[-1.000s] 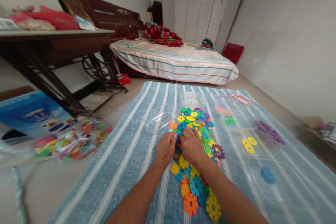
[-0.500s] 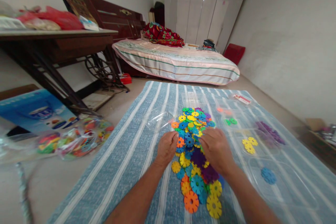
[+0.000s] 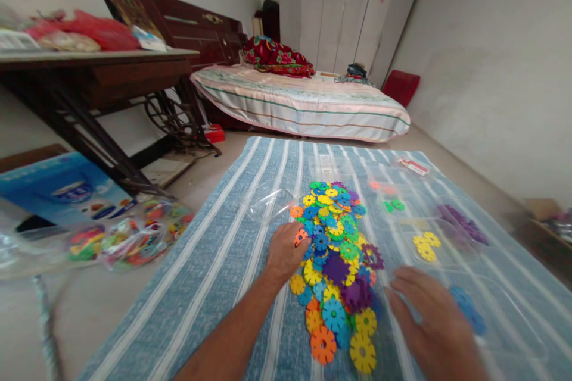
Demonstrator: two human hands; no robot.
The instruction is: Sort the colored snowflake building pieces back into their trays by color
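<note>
While the left hand [image 3: 285, 254] pinches an orange disc [image 3: 300, 237] beside the pile [image 3: 335, 269] — likely light, stiff, best taken edgewise — the right hand [image 3: 435, 318] spreads, seemingly unladen, near blue discs [image 3: 467, 309].

Bench cloth [image 3: 214, 250]: blu w/ wht stripes
Disc pile [image 3: 320, 241]: mixed yel, blu, grn, orng, purp
Tray discs [image 3: 426, 246]: orng, grn, yel, purp, blu
Bedspread [image 3: 295, 110]: pale pink/wht, grn & brn stripes
Quilt [image 3: 279, 59]: dk red, floral
Headboard [image 3: 187, 15]: dk red-brn
Wardrobe [image 3: 328, 30]: off-wht
</note>
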